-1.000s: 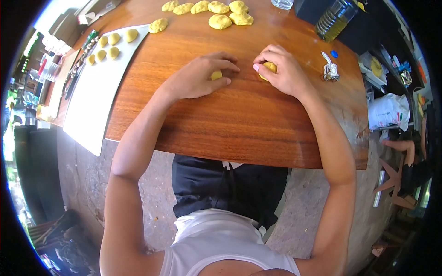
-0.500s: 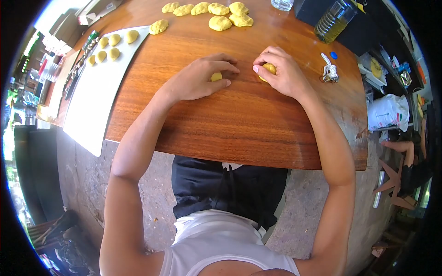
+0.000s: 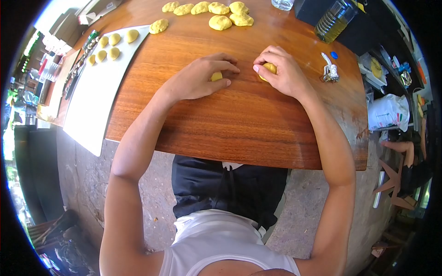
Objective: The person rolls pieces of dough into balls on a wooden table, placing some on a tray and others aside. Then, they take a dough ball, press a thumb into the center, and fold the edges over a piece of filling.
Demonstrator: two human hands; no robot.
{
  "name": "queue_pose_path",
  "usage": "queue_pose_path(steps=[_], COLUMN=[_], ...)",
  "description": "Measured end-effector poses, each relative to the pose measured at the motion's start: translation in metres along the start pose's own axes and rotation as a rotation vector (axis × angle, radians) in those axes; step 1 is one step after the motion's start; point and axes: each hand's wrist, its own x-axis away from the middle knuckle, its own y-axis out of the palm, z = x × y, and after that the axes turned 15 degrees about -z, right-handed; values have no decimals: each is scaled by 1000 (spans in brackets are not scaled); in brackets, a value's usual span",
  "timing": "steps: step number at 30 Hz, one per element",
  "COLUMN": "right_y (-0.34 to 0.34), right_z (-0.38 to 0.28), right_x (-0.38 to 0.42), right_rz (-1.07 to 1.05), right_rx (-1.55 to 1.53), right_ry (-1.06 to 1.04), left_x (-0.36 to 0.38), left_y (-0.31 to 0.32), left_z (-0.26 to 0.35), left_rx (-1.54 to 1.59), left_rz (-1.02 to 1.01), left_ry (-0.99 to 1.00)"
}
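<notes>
My left hand is cupped over a yellow dough ball on the wooden table, its fingers curved around it. To the right, my right hand curls over another yellow dough ball, thumb against its near side. Parts of both balls are hidden under the palms. Several rough dough lumps lie at the far side of the table, and one lump sits beside the white board. Several smooth dough balls rest at the far end of that board.
On the wooden table at the right are a white tangled item and a blue cap. A bottle of yellowish liquid and a clear glass stand farther back. Another person's leg shows at far right.
</notes>
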Motion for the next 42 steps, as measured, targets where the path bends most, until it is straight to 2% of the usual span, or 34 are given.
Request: queue_pose_path(steps=[17, 19, 26, 42], right_y=[0, 0, -1, 0], right_z=[-1, 0, 0, 5], right_x=[0, 0, 0, -1], right_rz=[7, 10, -4, 13], right_rx=[-2, 0, 7, 8], right_ry=[-9, -16, -15, -67], left_x=[0, 0, 2, 3], left_y=[1, 2, 0, 2], left_z=[-2, -4, 2, -2], left_rx=[-4, -35, 7, -24], left_rz=[4, 40, -4, -11], left_ry=[11, 61, -9, 0])
